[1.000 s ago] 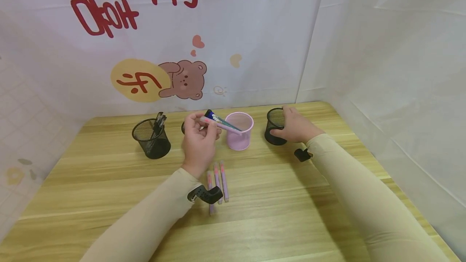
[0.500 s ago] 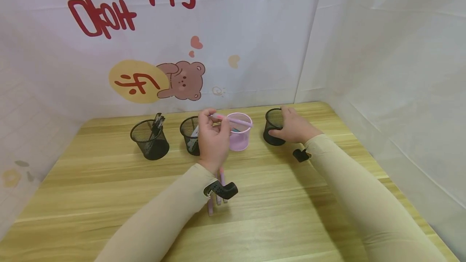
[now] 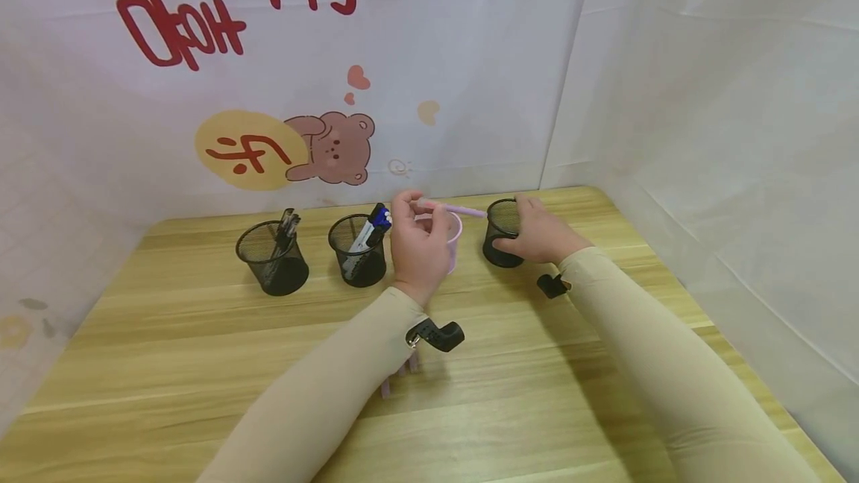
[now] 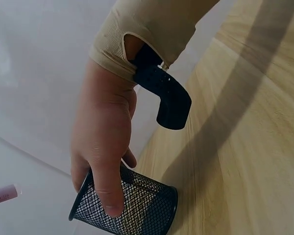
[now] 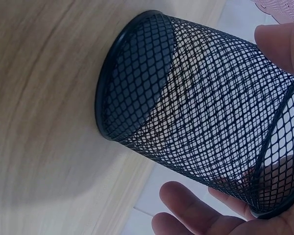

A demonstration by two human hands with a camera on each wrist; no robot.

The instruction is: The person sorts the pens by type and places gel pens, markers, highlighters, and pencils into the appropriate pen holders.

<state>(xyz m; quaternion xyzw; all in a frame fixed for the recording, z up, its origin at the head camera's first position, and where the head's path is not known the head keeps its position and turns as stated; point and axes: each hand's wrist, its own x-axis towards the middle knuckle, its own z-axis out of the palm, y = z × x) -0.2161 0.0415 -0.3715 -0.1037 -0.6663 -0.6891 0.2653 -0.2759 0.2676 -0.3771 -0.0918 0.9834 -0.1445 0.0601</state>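
My left hand (image 3: pixel 420 250) pinches a light purple pen (image 3: pixel 466 211) with a pinkish end. The pen lies nearly level, above a pink pen cup (image 3: pixel 452 252) that the hand partly covers, and its far end reaches the rim of a black mesh pen cup (image 3: pixel 496 246). Around that black cup's upper part my right hand (image 3: pixel 546 233) holds on, thumb on the near side. The right wrist view shows the mesh cup (image 5: pixel 201 103) standing on the table, with no pens visible inside. In the left wrist view the pen (image 4: pixel 4 194) enters at the left edge.
Left of the pink cup stands a black mesh cup (image 3: pixel 362 267) with blue-and-white markers (image 3: pixel 370 232). Farther left, another mesh cup (image 3: pixel 278 274) holds dark pens (image 3: pixel 287 228). Several light purple pens (image 3: pixel 385 387) lie under my left forearm. A white curtain hangs behind the table.
My left hand has carried the pen rightward, past the marker cup and over the pink cup toward the right-hand black cup. The right hand keeps its hold there.
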